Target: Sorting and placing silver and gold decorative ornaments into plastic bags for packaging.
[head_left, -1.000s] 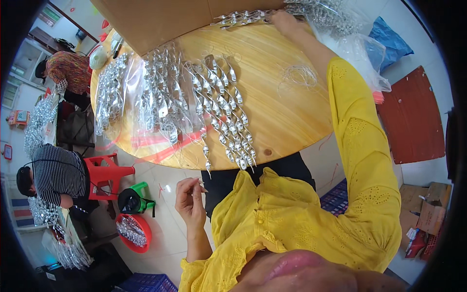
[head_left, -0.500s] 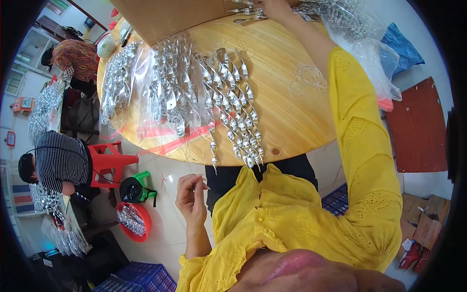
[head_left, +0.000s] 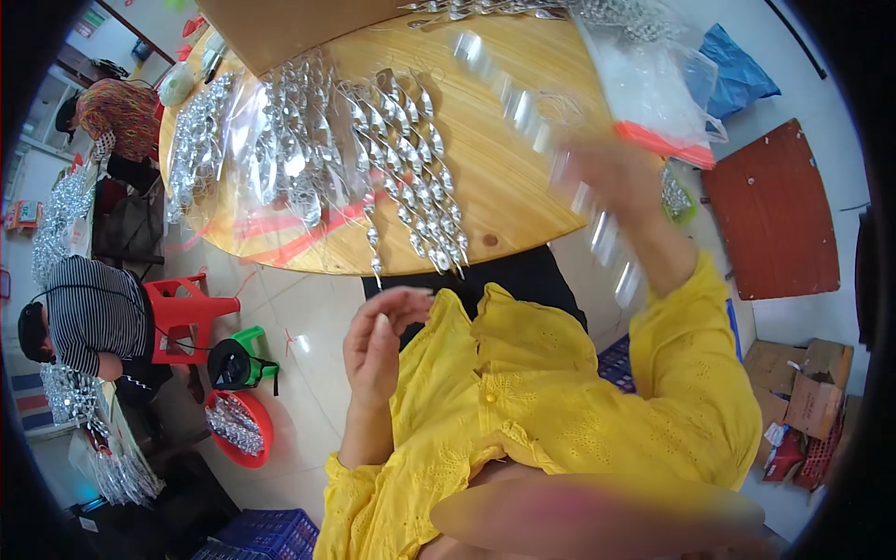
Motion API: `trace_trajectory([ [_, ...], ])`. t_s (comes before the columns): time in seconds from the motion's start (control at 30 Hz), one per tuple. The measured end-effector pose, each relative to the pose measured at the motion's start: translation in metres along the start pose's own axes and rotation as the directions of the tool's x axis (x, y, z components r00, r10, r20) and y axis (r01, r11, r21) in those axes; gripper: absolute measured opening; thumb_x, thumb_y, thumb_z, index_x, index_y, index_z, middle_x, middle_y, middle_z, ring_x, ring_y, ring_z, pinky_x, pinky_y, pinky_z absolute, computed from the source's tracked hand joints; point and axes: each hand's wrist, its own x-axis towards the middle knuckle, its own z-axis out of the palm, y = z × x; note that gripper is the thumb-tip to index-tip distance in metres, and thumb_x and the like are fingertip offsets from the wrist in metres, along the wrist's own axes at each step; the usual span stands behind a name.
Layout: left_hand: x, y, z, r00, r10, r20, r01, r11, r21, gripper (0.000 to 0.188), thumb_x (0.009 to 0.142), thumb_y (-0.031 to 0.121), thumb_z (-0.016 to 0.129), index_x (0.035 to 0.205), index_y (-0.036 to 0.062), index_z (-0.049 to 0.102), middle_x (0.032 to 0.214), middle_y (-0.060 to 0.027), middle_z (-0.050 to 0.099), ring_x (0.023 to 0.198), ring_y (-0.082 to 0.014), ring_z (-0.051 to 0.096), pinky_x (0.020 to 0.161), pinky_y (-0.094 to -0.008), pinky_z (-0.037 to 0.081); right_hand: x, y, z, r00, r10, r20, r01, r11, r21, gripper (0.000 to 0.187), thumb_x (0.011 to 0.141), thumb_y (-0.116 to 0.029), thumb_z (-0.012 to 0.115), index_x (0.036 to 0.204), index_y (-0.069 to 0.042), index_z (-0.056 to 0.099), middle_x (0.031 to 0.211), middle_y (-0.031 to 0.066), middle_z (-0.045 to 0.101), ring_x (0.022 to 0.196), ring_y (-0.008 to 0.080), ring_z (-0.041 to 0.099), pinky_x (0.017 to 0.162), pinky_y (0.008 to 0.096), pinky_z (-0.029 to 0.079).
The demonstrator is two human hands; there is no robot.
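Observation:
My right hand [head_left: 611,173], smeared by motion, is closed around a twisted silver spiral strip [head_left: 523,107] over the right side of the round wooden table [head_left: 532,196]. The strip sticks out on both sides of the hand, and its lower end hangs past the table edge. My left hand [head_left: 373,341] is held in front of the table's near edge, fingers loosely bent and the thumb apart, with nothing visible in it. Nearest to it on the table lies a row of silver spirals [head_left: 411,168] with thin strings, their lower ends reaching over the edge.
Clear bags of silver spirals [head_left: 299,140] lie at the table's left. A cardboard box [head_left: 299,28] stands at the back, with more spirals [head_left: 485,9] beside it. A red stool [head_left: 187,317] and red basin [head_left: 238,429] stand left. Two people sit at another table.
My right hand has come back from the pile at the far side, now carrying a silver spiral toward me. My left hand has risen slightly and its fingers have loosened. The view has shifted a little.

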Motion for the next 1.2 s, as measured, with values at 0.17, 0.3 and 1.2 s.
trace_trajectory([
  [0.17,0.025,0.01,0.013,0.99,-0.127,0.061,0.141,0.922,-0.361,0.058,0.086,0.043,0.028,0.128,0.0053,0.018,0.126,-0.02,0.03,0.111,-0.0324,0.038,0.09,-0.0395,0.034,-0.039,0.004,0.08,0.344,-0.879,0.33,0.938,0.302,-0.172,0.017,0.074,-0.008,0.053,0.086,0.004,0.057,0.102,0.0148,0.054,0.093,0.0263,0.054,0.071,0.0283,0.048],
  [0.3,0.05,0.019,0.006,0.975,-0.176,-0.133,0.09,0.866,-0.492,0.044,0.089,0.033,0.029,0.124,0.0067,0.025,0.086,-0.0064,0.04,0.074,-0.0142,0.039,0.063,-0.0255,0.034,-0.045,0.011,0.124,0.414,-0.832,0.369,0.91,0.375,-0.174,0.018,0.075,-0.005,0.049,0.088,0.003,0.059,0.096,0.0117,0.057,0.094,0.0244,0.054,0.079,0.0312,0.045],
  [1.2,0.007,-0.011,0.003,0.954,-0.297,0.026,0.291,0.947,0.137,0.026,0.084,0.015,0.048,0.105,0.0005,0.053,0.084,-0.0043,0.059,0.064,-0.0046,0.049,0.05,-0.015,0.035,0.042,0.119,-0.024,0.98,-0.186,-0.064,0.065,0.612,-0.788,0.016,0.073,-0.021,0.059,0.082,-0.008,0.06,0.082,0.0062,0.059,0.067,0.0164,0.053,0.062,0.0276,0.041],
])
